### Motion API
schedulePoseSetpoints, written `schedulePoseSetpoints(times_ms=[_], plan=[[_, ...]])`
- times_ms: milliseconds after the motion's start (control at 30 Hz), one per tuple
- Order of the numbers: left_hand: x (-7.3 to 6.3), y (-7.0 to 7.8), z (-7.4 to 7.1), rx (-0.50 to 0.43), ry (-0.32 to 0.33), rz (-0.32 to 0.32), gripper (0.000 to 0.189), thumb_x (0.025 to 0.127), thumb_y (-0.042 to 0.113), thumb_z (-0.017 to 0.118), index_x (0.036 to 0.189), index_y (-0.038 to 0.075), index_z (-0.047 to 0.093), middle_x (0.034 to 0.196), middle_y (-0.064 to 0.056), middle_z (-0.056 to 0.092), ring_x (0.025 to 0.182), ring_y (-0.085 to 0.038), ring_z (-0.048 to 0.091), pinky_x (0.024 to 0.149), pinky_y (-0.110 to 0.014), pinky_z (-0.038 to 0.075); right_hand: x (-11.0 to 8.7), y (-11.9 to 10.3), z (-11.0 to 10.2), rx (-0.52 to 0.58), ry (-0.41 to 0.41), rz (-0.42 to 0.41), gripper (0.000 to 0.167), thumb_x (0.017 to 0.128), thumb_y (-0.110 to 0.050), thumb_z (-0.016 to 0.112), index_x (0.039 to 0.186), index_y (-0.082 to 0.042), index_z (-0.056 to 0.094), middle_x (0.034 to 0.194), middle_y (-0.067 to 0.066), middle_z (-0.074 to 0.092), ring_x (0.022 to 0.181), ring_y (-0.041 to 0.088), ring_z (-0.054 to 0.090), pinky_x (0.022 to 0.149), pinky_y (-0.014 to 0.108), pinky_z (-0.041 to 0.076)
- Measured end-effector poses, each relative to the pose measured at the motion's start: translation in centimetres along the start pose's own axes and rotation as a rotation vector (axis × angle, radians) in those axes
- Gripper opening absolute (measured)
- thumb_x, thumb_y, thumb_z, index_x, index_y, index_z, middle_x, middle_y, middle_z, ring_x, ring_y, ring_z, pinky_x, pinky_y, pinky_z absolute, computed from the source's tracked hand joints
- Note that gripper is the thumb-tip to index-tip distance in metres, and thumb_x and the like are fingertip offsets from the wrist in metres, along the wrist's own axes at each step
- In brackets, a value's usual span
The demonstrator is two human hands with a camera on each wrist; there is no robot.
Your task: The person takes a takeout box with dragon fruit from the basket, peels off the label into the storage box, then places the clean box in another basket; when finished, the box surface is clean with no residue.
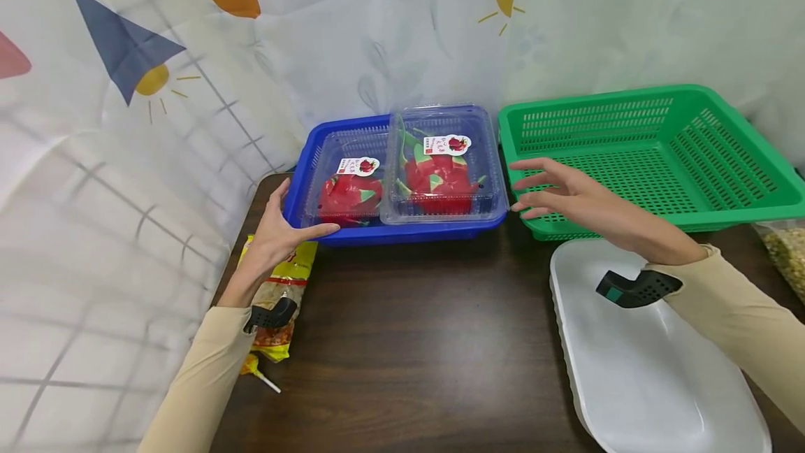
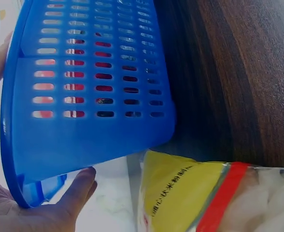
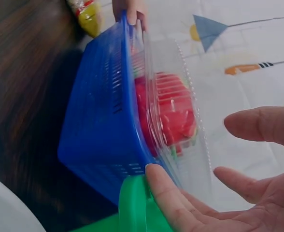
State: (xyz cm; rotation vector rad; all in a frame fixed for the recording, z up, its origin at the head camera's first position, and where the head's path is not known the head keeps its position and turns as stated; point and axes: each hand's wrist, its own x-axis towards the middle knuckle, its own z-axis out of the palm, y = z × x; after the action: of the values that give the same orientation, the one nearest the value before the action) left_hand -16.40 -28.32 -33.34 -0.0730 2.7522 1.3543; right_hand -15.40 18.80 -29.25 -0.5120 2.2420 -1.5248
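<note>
A blue plastic basket (image 1: 409, 232) stands against the curtain, with two clear plastic boxes in it. The left box (image 1: 348, 187) and the right box (image 1: 440, 170) each contain red-and-green dragon fruit and carry a white label. The right box sits higher, its edge over the basket's front rim. My left hand (image 1: 274, 233) grips the basket's left end, thumb over the front rim (image 2: 11, 125). Spread and holding nothing, my right hand (image 1: 569, 194) hovers by the basket's right end. In the right wrist view, one fingertip (image 3: 155, 173) is close to the rim; contact is unclear.
A green basket (image 1: 629, 219) adjoins the blue one on the right. In front of it lies a white tray (image 1: 654, 369), below my right forearm. A yellow snack packet (image 1: 286, 299) and a lollipop (image 1: 251, 367) lie at left. Another bag (image 1: 786, 250) shows at the right edge.
</note>
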Motion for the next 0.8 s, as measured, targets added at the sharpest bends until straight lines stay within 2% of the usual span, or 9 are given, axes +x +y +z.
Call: schedulePoseSetpoints(times_ms=[167, 267, 400, 467, 533, 600, 700, 767, 800], plan=[[0.2, -0.4, 0.0, -0.013, -0.023, -0.02, 0.12, 0.087, 0.045, 0.083, 0.17, 0.022, 0.0, 0.169, -0.022, 0.019, 0.147, -0.047, 0.032, 0.11, -0.059, 0.047, 0.7, -0.3, 0.7, 0.003, -0.008, -0.007, 0.056, 0.112, -0.017, 0.05, 0.163, -0.009, 0.029, 0.152, 0.023, 0.048, 0.113, 0.011, 0.068, 0.097, 0.023, 0.055], [0.3, -0.5, 0.0, -0.013, -0.019, -0.029, 0.119, 0.086, 0.048, 0.083, 0.17, 0.025, 0.001, 0.168, -0.021, 0.022, 0.14, -0.045, 0.038, 0.087, -0.042, 0.059, 0.9, -0.5, 0.9, -0.018, 0.006, 0.013, 0.057, 0.111, -0.018, 0.052, 0.163, -0.011, 0.029, 0.152, 0.023, 0.049, 0.112, 0.014, 0.069, 0.096, 0.022, 0.055], [0.4, -0.4, 0.0, -0.02, -0.022, -0.047, 0.119, 0.086, 0.049, 0.083, 0.17, 0.028, 0.002, 0.166, -0.022, 0.027, 0.128, -0.043, 0.044, 0.055, -0.026, 0.048, 1.0, -0.7, 0.9, -0.031, 0.033, 0.047, 0.059, 0.111, -0.021, 0.053, 0.163, -0.011, 0.028, 0.151, 0.022, 0.049, 0.114, 0.02, 0.07, 0.1, 0.028, 0.054], [0.5, -0.3, 0.1, -0.015, -0.023, -0.048, 0.119, 0.086, 0.049, 0.083, 0.17, 0.028, 0.001, 0.166, -0.021, 0.027, 0.128, -0.043, 0.044, 0.055, -0.027, 0.049, 1.0, -0.8, 1.0, -0.02, 0.04, 0.057, 0.059, 0.111, -0.023, 0.053, 0.163, -0.011, 0.027, 0.151, 0.023, 0.049, 0.115, 0.024, 0.07, 0.106, 0.039, 0.052], [0.5, -0.2, 0.0, -0.013, -0.026, -0.046, 0.119, 0.086, 0.049, 0.083, 0.17, 0.027, 0.001, 0.166, -0.021, 0.026, 0.131, -0.044, 0.043, 0.063, -0.032, 0.054, 1.1, -0.8, 1.0, 0.003, 0.042, 0.065, 0.059, 0.111, -0.024, 0.052, 0.162, -0.01, 0.027, 0.15, 0.024, 0.049, 0.114, 0.023, 0.071, 0.112, 0.05, 0.047], [0.5, -0.1, 0.0, 0.0, -0.027, -0.041, 0.118, 0.087, 0.05, 0.082, 0.17, 0.026, 0.001, 0.168, -0.021, 0.024, 0.138, -0.044, 0.04, 0.08, -0.037, 0.059, 1.2, -0.8, 1.0, 0.035, 0.046, 0.074, 0.058, 0.111, -0.025, 0.052, 0.162, -0.01, 0.027, 0.148, 0.024, 0.05, 0.112, 0.021, 0.072, 0.114, 0.055, 0.043], [0.5, -0.2, -0.1, -0.005, -0.035, -0.048, 0.118, 0.087, 0.049, 0.082, 0.17, 0.026, 0.0, 0.167, -0.021, 0.025, 0.133, -0.044, 0.043, 0.079, -0.037, 0.058, 1.5, -0.7, 1.1, 0.102, 0.053, 0.083, 0.056, 0.111, -0.023, 0.051, 0.16, -0.008, 0.028, 0.147, 0.024, 0.051, 0.109, 0.016, 0.073, 0.112, 0.043, 0.048], [0.4, -0.2, -0.1, -0.012, -0.041, -0.057, 0.118, 0.087, 0.049, 0.082, 0.169, 0.027, 0.0, 0.166, -0.022, 0.027, 0.127, -0.043, 0.045, 0.064, -0.033, 0.054, 1.7, -0.6, 1.1, 0.152, 0.061, 0.084, 0.055, 0.111, -0.021, 0.051, 0.159, -0.006, 0.029, 0.146, 0.026, 0.051, 0.106, 0.013, 0.074, 0.105, 0.032, 0.053], [0.4, -0.3, -0.1, -0.011, -0.042, -0.057, 0.118, 0.087, 0.049, 0.082, 0.169, 0.027, 0.0, 0.166, -0.023, 0.027, 0.127, -0.043, 0.045, 0.065, -0.034, 0.055, 1.8, -0.6, 1.1, 0.173, 0.065, 0.084, 0.054, 0.111, -0.02, 0.051, 0.158, -0.005, 0.029, 0.146, 0.026, 0.051, 0.105, 0.013, 0.074, 0.101, 0.027, 0.055]])
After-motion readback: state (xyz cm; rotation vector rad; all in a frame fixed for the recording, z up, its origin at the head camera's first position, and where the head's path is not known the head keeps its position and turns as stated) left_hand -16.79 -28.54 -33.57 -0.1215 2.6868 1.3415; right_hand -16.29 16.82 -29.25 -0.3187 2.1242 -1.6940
